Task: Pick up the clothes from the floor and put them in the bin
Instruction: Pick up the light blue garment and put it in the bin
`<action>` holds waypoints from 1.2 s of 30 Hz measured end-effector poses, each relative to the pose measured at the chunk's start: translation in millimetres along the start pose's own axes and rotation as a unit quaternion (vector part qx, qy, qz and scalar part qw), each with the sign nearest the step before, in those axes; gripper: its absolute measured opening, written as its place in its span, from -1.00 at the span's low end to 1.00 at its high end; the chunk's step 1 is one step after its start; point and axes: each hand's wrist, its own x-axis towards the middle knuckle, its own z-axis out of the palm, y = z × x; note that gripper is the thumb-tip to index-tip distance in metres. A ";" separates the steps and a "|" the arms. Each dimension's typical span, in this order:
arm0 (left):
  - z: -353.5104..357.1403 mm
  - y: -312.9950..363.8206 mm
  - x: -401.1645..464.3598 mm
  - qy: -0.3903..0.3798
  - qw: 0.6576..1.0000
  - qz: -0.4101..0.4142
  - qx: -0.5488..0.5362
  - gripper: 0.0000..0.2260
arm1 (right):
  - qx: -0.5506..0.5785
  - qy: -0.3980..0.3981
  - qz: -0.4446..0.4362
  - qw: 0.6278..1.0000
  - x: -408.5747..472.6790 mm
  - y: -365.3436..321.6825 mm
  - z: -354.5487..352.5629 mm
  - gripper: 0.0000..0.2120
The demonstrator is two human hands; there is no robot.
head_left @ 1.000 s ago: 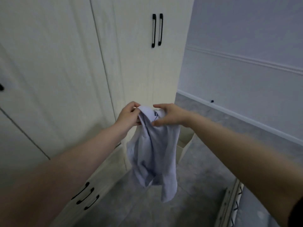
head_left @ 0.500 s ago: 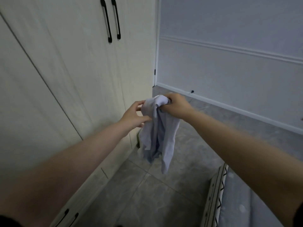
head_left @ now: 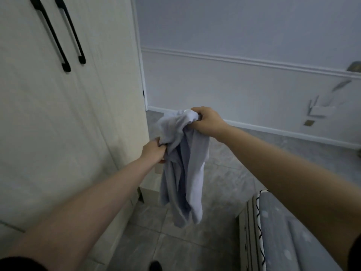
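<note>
Shirt (head_left: 183, 169) hangs lengthwise toward six o'clock, clamped in both fists: right hand (head_left: 205, 121) at twelve, left hand (head_left: 154, 151) at nine. Bin possibly behind it, unclear.

Left arm: bare forearm reaching forward from the lower left, dark sleeve edge at the frame's bottom corner
Left hand (head_left: 154, 152): fist closed, back of the hand up, grip bunched on fabric, lower than the right
Right arm: bare forearm stretched forward from the right edge, angled up toward the centre
Right hand (head_left: 207, 122): knuckles up, fingers curled tight in a closed grip on fabric
</note>
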 end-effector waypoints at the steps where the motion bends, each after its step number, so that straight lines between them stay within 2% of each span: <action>1: -4.5 6.8 17.9 -0.009 1.000 0.014 -0.007 -0.79 | -0.009 0.003 0.012 1.000 12.0 4.0 0.0 -0.80; 7: -7.2 42.1 82.9 -0.045 0.996 0.072 -0.023 -0.71 | 0.066 0.015 0.072 0.995 57.3 34.3 31.0 -0.59; 11: -8.9 53.9 119.3 -0.013 0.996 0.083 0.021 -0.82 | 0.118 -0.039 0.043 0.991 80.3 34.5 43.6 -0.57; 13: -7.9 58.1 142.4 -0.011 0.996 0.079 0.045 -0.90 | 0.083 -0.055 0.039 0.994 102.7 38.2 49.7 -0.55; 14: -7.7 58.9 152.8 -0.014 0.996 0.075 0.048 -0.89 | 0.023 -0.063 0.036 0.997 115.4 42.7 55.5 -0.55; 17: -7.5 61.4 182.0 -0.021 0.995 0.076 0.056 -0.70 | -0.101 -0.061 0.058 0.991 158.0 62.6 68.7 -0.55; 19: -6.4 62.3 204.2 -0.031 0.994 0.080 0.072 -0.69 | -0.114 -0.060 0.084 0.988 182.1 76.9 71.2 -0.62; 21: -3.1 62.5 231.4 -0.035 0.994 0.076 0.071 -0.81 | -0.114 -0.070 0.097 0.986 209.3 91.0 70.5 -0.70; 23: -0.3 64.0 257.2 -0.032 0.994 0.072 0.077 -0.88 | -0.135 -0.088 0.111 0.981 234.7 102.6 69.8 -0.69; 25: 1.4 65.2 280.0 -0.035 0.994 0.056 0.081 -0.85 | -0.175 -0.118 0.111 0.971 257.0 114.0 69.8 -0.70; 28: 1.9 62.3 314.8 -0.023 0.995 0.020 0.093 -0.73 | -0.173 -0.150 0.114 0.967 289.9 132.8 71.0 -0.68; 32: 5.4 36.8 349.4 -0.020 0.995 -0.010 0.101 -0.74 | -0.130 -0.207 0.130 0.961 320.7 152.3 87.6 -0.72; 36: 15.5 -4.1 377.5 -0.038 0.992 -0.034 0.111 -0.85 | -0.117 -0.221 0.158 0.955 333.8 183.5 115.4 -0.74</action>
